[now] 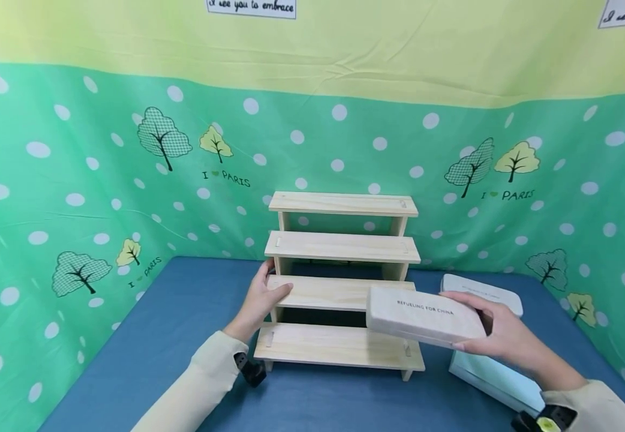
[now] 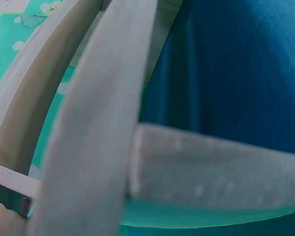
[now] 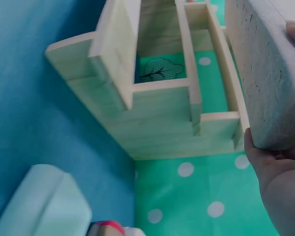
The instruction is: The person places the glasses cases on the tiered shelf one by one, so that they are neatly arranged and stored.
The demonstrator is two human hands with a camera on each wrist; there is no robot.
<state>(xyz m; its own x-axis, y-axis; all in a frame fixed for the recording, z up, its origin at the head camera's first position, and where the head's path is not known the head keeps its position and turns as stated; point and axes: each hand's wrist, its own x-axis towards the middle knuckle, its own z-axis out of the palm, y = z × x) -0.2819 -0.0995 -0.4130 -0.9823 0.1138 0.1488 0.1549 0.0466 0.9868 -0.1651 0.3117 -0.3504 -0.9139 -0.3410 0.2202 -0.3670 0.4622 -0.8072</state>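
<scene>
A pale wooden stepped rack [image 1: 334, 345] with several shelves stands on the blue surface. My left hand [image 1: 255, 300] grips its left side, the thumb lying on a middle shelf and the fingers partly hidden behind the upright. In my right hand [image 1: 501, 333] is a light grey oblong case [image 1: 423, 321] lettered "REFUELING FOR CHINA", held by its right end in front of the rack's right side. The right wrist view shows the case [image 3: 270, 73] pinched between thumb and fingers, apart from the rack [image 3: 157, 128]. Blurred rack boards [image 2: 88, 128] fill much of the left wrist view.
Behind my right hand lies another pale case [image 1: 485, 291]. A light blue box [image 1: 498, 378] sits below that hand, at the rack's right. A green and yellow patterned cloth [image 1: 312, 150] hangs behind the blue surface [image 1: 183, 312].
</scene>
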